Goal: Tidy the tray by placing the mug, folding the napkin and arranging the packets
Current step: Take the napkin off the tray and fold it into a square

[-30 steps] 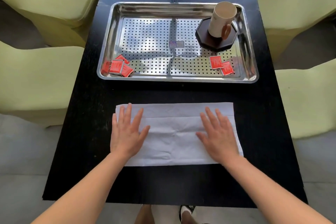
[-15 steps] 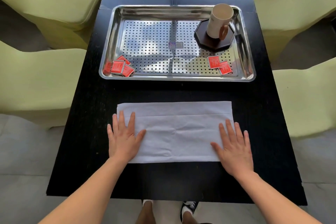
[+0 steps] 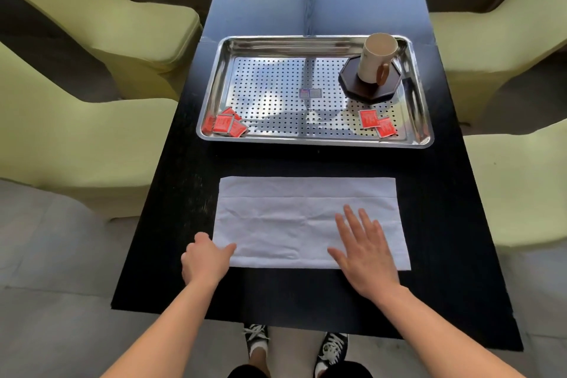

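Bare black table (image 3: 306, 159) strip open between napkin (image 3: 306, 218) and tray (image 3: 316, 141), tray centre free, mug (image 3: 376, 60) blocking at 1 o'clock, packets (image 3: 225, 124) at 11, chairs (image 3: 76, 138) flanking at 9 and 3

My L hand (image 3: 205, 261) sat curled at the near-left corner of the napkin (image 3: 306, 224), thumb lying on top of the cloth, the other fingers tucked out of sight, so whether they pinched the edge I couldn't tell. R hand (image 3: 365, 248) lay flat, palm down, fingers (image 3: 352, 221) spread and straight, pointing fwd and slightly left. Both forearms bare, reaching fwd from the bottom of view, wrists about level.
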The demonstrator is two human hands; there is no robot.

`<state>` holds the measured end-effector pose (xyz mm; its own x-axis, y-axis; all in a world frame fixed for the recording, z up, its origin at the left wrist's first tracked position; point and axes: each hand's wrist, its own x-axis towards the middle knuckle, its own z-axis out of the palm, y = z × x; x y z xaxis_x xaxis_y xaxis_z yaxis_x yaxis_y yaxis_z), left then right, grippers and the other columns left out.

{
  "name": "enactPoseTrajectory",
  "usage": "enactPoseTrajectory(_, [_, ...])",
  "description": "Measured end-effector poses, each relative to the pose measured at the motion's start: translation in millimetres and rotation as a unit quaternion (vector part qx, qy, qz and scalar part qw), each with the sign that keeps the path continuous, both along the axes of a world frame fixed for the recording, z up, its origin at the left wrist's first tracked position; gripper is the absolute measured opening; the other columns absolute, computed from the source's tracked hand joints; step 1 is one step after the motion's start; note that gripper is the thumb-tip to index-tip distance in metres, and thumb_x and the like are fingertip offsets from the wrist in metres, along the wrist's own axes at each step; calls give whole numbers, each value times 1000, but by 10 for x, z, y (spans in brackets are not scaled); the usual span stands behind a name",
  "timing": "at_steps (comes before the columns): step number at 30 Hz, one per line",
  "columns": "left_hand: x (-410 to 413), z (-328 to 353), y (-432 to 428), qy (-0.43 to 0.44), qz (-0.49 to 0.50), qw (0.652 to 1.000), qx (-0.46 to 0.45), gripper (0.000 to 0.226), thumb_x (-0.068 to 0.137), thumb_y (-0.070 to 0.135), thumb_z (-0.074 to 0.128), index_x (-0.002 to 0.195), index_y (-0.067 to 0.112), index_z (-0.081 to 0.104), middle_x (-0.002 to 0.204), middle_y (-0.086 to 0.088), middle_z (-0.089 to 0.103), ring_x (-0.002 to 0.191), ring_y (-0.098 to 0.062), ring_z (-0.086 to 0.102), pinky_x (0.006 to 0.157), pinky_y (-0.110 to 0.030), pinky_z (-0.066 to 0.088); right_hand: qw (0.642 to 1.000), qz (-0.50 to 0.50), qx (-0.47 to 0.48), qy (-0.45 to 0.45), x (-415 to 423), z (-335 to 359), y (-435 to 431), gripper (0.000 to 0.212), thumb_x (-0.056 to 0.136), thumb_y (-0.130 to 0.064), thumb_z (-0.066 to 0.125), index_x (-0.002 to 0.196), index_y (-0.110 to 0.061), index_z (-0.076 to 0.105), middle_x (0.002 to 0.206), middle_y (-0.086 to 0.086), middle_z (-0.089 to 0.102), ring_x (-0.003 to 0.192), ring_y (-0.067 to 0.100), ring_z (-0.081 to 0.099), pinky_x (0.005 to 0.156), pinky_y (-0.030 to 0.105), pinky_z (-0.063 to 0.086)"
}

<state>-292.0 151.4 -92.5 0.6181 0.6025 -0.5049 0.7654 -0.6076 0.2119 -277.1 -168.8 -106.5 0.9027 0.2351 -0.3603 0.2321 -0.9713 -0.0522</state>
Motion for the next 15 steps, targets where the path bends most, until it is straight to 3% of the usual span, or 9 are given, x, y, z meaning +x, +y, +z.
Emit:
enactPoseTrajectory(6, [60, -33, 52, 6, 100, 993, -68, 59, 80, 46, 76, 118, 5, 59, 112, -15, 66, 107, -38, 60, 79, -43, 53, 999, -3, -12, 47, -40, -115, 86, 78, 98, -64, 15, 157, -25, -17, 162, 0, -34, 149, 26, -33, 123, 50, -12])
enactPoseTrajectory(10, [39, 10, 55, -42, 178, 977, -112, 22, 81, 28, 75, 91, 11, 67, 97, -11, 67, 100, -36, 60, 89, -47, 53, 998, -8, 12, 55, 0, -49, 67, 77, 99, -63, 22, 159, -27, -10, 165, -2, -27, 151, 24, -28, 124, 47, -10])
enactPoseTrajectory(12, [7, 79, 28, -86, 191, 968, -137, 10, 83, 21, 72, 81, 14, 64, 87, -6, 66, 89, -30, 62, 84, -46, 56, 998, -24, 28, 57, 14, -12, 88, 76, 100, -63, 24, 160, -26, -5, 167, -2, -21, 153, 23, -24, 125, 46, -8])
enactPoseTrajectory(15, [-42, 212, -45, -162, 227, 935, -218, 4, 85, 14, 69, 84, 13, 66, 90, -7, 69, 83, -25, 66, 70, -42, 60, 995, -60, 68, 36, 28, 55, 144, 73, 101, -60, 30, 161, -23, 10, 170, -2, -4, 155, 24, -12, 126, 43, -3])
